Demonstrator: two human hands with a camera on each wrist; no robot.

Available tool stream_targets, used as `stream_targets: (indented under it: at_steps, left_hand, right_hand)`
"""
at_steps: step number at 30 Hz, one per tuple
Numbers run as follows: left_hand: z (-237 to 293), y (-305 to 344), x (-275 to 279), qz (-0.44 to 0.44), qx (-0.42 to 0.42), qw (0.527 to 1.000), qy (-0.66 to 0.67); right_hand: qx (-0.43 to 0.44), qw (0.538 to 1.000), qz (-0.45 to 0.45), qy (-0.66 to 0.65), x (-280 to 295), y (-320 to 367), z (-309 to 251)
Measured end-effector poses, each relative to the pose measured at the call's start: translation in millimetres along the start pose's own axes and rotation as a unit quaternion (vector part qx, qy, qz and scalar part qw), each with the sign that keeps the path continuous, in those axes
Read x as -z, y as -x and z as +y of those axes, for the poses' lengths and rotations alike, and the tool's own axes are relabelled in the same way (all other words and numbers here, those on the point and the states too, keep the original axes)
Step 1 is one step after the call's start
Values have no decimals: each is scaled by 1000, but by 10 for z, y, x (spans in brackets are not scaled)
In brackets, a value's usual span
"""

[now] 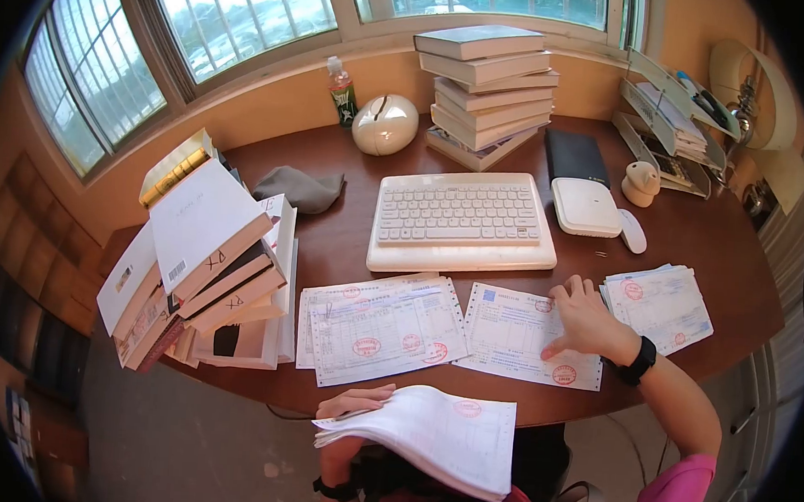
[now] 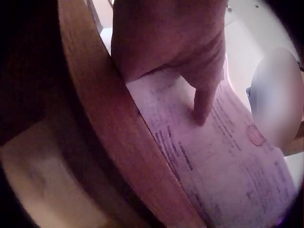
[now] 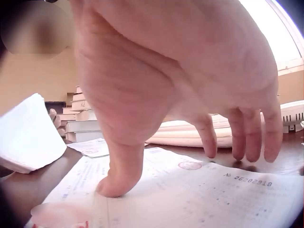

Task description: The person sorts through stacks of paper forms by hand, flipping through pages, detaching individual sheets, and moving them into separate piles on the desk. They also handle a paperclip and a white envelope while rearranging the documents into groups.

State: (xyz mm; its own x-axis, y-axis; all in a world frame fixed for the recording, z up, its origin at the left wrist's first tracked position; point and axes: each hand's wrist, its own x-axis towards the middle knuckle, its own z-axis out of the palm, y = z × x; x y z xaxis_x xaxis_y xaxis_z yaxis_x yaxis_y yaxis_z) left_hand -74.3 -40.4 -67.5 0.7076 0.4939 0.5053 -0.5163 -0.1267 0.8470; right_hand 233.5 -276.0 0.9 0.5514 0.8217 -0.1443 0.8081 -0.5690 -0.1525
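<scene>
In the head view my left hand [image 1: 350, 415] grips a thick stack of printed sheets [image 1: 451, 433] by its left side, over the desk's front edge. The stack bows upward and bears a red stamp. From the left wrist, the thumb [image 2: 204, 107] lies against a printed face of the stack. My right hand [image 1: 591, 320] spreads over a stamped form [image 1: 507, 336] on the desk. Its thumb [image 3: 121, 175] presses on the form, while the fingertips [image 3: 239, 154] reach down at its far edge. Left of it lie more stamped forms [image 1: 388, 328], overlapping.
Another pile of forms [image 1: 661, 304] lies at the right. Behind the forms sit a white keyboard [image 1: 459, 213] on a stand, a white box [image 1: 587, 207] and a mouse [image 1: 631, 232]. Books [image 1: 205, 230] lean at the left, and a tall book stack [image 1: 490, 91] stands at the back.
</scene>
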Motion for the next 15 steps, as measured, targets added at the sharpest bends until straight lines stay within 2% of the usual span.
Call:
stream_targets:
  at_steps: [1,3,7,9,10,11,13,14,15]
  left_hand:
    - [61,-10,9,-8,15,999,-29]
    - [251,-13,-63,-6,100,993,-61]
    - [218,-22,12,-76,81,989,-100]
    - [197,-19,-60,7,78,991,-109]
    - [233,-28,-69,10,69,984,-163]
    - [271,-38,-108,11,68,984,-161]
    - [361,-73,-209,78,140,981,-111]
    - [486,-123,-199,51,166,964,-200]
    - [470,-139,-177,54,166,964,-200]
  right_hand:
    - [-3,1000,-1,8,16,-22,-2]
    - [-6,1000,-3,17,54,-79,21]
    - [-11,999,-49,-4,49,-186,150]
    - [1,998,-55,-13,123,-192,184]
    - [10,997,-35,-72,213,-159,172]
    - [20,991,-16,-130,320,-120,154]
    - [-3,987,14,-160,709,24,92]
    - [-27,980,45,-193,857,82,64]
    - [27,965,138,-220,904,145,163]
